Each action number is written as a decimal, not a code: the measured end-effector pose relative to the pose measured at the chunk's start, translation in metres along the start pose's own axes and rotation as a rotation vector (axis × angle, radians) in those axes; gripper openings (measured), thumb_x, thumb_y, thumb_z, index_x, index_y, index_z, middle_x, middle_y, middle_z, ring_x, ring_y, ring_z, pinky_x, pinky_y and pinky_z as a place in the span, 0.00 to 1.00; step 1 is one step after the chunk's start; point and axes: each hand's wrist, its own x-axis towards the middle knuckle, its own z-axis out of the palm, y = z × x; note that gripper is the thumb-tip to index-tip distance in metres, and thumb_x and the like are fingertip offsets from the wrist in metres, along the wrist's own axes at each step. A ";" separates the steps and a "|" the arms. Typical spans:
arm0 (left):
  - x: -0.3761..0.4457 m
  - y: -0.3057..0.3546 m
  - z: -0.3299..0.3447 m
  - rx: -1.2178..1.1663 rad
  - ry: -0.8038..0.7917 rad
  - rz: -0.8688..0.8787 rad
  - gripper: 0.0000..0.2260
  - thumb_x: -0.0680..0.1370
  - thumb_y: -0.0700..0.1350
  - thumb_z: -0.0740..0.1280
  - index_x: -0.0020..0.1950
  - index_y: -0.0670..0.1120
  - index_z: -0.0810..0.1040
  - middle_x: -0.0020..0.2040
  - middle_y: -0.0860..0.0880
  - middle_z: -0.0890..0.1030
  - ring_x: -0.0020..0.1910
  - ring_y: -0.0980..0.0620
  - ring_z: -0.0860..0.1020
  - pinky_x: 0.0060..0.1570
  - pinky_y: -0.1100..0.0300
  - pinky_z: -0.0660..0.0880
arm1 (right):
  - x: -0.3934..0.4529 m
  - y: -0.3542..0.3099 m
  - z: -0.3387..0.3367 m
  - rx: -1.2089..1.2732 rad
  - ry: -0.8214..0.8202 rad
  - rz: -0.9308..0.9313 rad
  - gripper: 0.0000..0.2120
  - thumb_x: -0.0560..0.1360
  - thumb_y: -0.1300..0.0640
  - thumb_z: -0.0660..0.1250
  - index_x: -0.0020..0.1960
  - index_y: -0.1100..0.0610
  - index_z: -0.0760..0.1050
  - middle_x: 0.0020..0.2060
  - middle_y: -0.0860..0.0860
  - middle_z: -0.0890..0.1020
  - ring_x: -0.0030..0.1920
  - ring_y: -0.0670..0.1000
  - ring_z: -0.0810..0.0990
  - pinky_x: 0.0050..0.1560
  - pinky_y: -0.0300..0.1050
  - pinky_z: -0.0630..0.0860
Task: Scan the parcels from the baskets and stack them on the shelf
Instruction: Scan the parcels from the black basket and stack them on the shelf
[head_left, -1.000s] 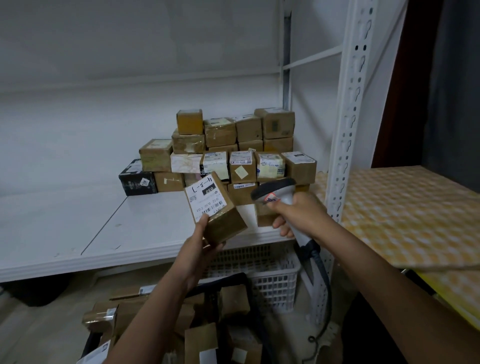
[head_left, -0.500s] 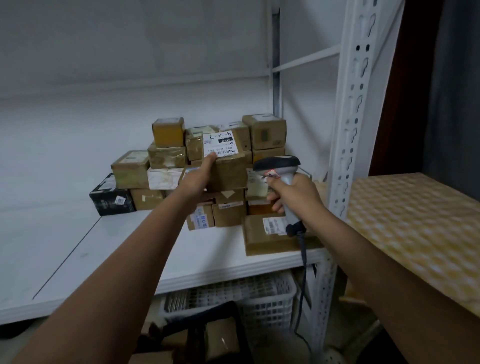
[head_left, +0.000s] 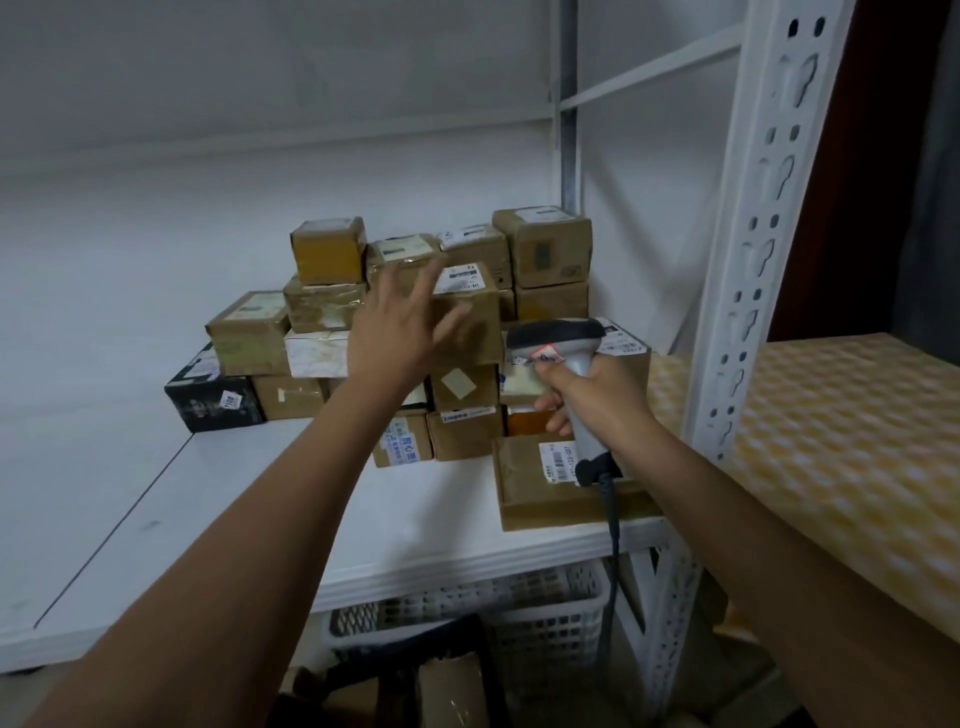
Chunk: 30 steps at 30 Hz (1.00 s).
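Brown cardboard parcel now stacked, released. Left hand spread, empty. Right hand clamped around grey handheld scanner

Left hand spread before stacked parcels, right hand gripping scanner

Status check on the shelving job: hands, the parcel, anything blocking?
Left hand open, fingers spread, off the parcel. Parcel sits on the stack, label up. Right hand grips the scanner. Nothing in the way.
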 end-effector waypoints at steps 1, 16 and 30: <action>-0.001 -0.002 0.003 0.023 0.009 0.075 0.31 0.80 0.66 0.57 0.80 0.56 0.57 0.78 0.41 0.61 0.73 0.38 0.68 0.65 0.40 0.73 | 0.000 0.002 0.001 0.009 -0.006 0.001 0.13 0.79 0.50 0.67 0.52 0.60 0.78 0.33 0.50 0.84 0.25 0.45 0.79 0.27 0.36 0.75; 0.004 0.004 0.013 -0.048 0.004 0.096 0.33 0.76 0.39 0.71 0.78 0.44 0.62 0.77 0.40 0.64 0.75 0.38 0.64 0.73 0.44 0.63 | -0.019 -0.006 -0.001 -0.032 -0.032 0.003 0.13 0.80 0.51 0.66 0.51 0.61 0.79 0.36 0.54 0.85 0.27 0.48 0.79 0.29 0.39 0.76; -0.287 -0.067 -0.005 -0.311 -0.163 -0.246 0.19 0.80 0.41 0.67 0.72 0.43 0.73 0.71 0.43 0.73 0.68 0.43 0.73 0.65 0.50 0.70 | -0.145 0.038 0.063 -0.081 -0.294 0.108 0.12 0.79 0.51 0.67 0.49 0.60 0.80 0.33 0.53 0.85 0.27 0.50 0.79 0.31 0.42 0.75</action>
